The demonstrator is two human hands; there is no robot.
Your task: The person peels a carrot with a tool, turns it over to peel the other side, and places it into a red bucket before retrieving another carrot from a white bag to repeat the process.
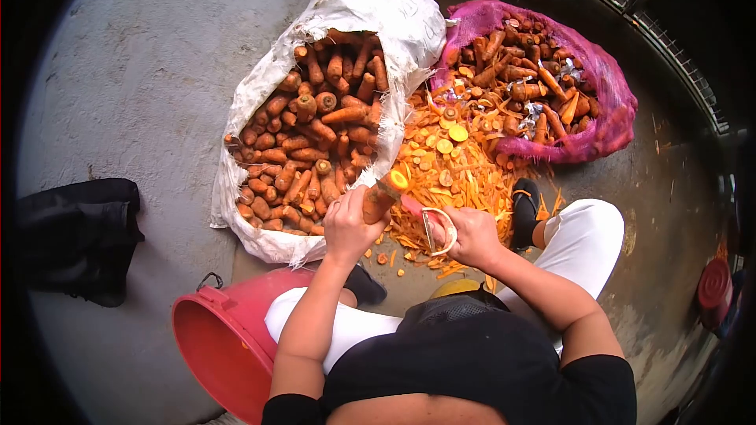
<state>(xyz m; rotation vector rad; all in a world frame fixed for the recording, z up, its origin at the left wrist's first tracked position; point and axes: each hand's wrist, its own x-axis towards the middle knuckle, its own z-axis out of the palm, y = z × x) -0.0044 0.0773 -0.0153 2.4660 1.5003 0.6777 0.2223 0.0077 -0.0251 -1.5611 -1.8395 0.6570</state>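
My left hand (350, 227) is wrapped round a thick carrot (379, 200), its cut orange end pointing up and away. Close beside it, my right hand (474, 234) grips a pale Y-shaped peeler (450, 234), whose blade faces the carrot. A pinkish part shows between the peeler and the carrot, too blurred to name. Under both hands spreads a heap of carrot peelings and cut ends (425, 161). Just beyond my left hand, a white woven sack (236, 130) stands open, full of unpeeled carrots (303, 145).
A pink mesh sack (618, 114) of carrots and scraps lies at the back right. To the left of my leg, a red bucket (228, 307) is tipped on its side. A dark cloth (79, 236) lies at far left; a red round object (714, 291) is at far right.
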